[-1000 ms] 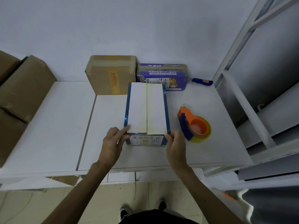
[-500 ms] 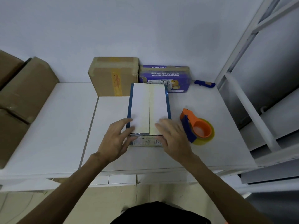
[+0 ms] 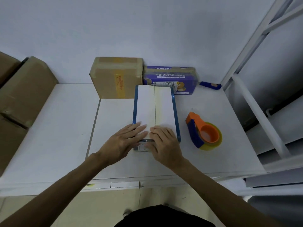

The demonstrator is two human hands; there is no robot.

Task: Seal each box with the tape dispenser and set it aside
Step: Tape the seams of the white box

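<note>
Both hands lie flat, fingers straight, left hand [image 3: 124, 141] and right hand [image 3: 164, 143] pressing the near end of the white blue-edged box [image 3: 155, 107] mid-counter [image 3: 62, 128]. The orange tape dispenser [image 3: 204, 134] sits just right of it, untouched.

left hand [image 3: 126, 141], right hand [image 3: 164, 143], off near corners, now flat atop box [image 3: 155, 105]

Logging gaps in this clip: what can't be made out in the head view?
Head view:
- Seam of the white box, near end: under the left hand and right hand.
- Purple pack: print too small; lower edge behind the white box.
- Brown boxes at left: cut off by the frame edge.
- Blue handle: too small to identify.
</note>
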